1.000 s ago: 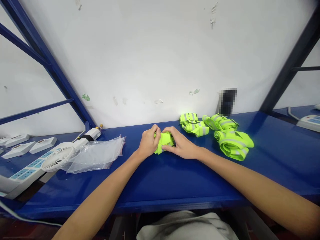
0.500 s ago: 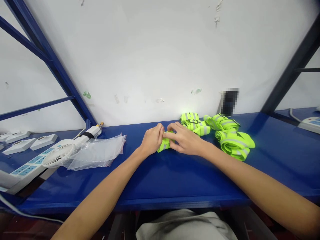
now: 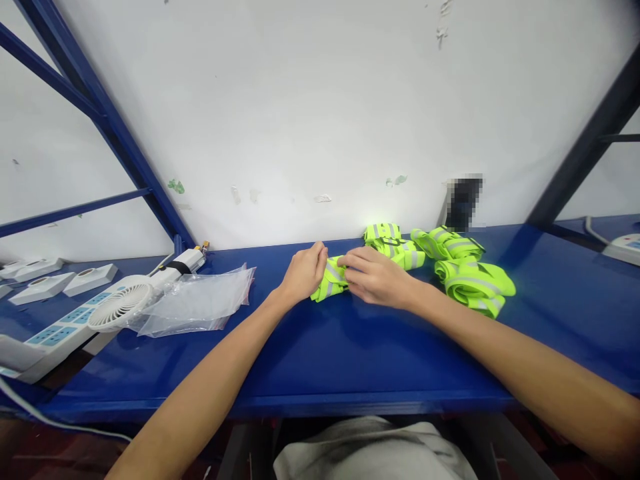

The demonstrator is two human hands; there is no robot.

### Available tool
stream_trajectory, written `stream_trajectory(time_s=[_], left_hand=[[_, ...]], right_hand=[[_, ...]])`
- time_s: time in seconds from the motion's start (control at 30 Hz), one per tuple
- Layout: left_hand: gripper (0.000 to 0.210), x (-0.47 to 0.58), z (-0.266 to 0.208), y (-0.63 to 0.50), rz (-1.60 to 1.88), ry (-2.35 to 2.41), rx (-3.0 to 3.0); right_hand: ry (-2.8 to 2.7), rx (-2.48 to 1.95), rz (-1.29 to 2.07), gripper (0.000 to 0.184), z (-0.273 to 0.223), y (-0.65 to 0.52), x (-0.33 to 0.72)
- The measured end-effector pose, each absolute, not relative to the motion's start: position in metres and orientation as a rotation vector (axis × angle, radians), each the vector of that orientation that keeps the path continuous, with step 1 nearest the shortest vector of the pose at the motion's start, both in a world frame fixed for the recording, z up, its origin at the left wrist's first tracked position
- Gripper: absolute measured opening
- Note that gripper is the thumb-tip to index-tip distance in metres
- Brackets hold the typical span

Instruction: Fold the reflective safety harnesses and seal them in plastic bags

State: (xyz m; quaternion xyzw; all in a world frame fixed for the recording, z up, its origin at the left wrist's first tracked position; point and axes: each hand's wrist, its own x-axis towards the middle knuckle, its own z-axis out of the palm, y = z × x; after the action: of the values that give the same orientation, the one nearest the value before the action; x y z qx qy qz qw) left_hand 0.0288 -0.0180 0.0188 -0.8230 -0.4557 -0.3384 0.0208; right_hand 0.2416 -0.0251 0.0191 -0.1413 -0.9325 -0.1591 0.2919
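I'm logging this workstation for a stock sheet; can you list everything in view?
held bundle: 1, yellow-green with grey stripes, centre, between the grips
other bundles: about four, same colours, right, toward the wall
plastic bags: several, clear, left
fan: 1, white, left
power strip: 1, white with blue sockets, left
blocks: several, white, far left
unit: 1, white, far right
dark item: 1, pixelated, by the wall
cable: 1, white, lower left
frame bars: several, blue and darker, both sides
table: 1, blue, centre
wall: 1, white, behind
clothing: grey-white, bottom
left grip: 1, bare, centre
right grip: 1, bare, centre
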Motion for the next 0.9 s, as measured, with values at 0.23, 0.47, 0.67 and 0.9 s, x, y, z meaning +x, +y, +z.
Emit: stream_trajectory(time_s=[0.23,0.47,0.67,0.9], left_hand=[[0.027,0.024,0.019,-0.014,-1.098,-1.455,-2.59],[0.027,0.019,0.018,-0.01,-1.136,-1.453,-2.608],[0.026,0.021,0.019,-0.009,-1.111,-1.482,-2.593],[0.027,0.025,0.016,-0.008,-1.127,-1.559,-2.545]], right_hand=[[-2.505,-0.53,-0.468,0.014,0.016,-0.035,0.234],[-2.551,-0.691,-0.346,0.022,0.02,-0.027,0.241],[-2.518,-0.732,-0.458,0.005,0.027,-0.032,0.24],[-2.382,-0.951,-0.656,0.011,0.024,-0.04,0.23]])
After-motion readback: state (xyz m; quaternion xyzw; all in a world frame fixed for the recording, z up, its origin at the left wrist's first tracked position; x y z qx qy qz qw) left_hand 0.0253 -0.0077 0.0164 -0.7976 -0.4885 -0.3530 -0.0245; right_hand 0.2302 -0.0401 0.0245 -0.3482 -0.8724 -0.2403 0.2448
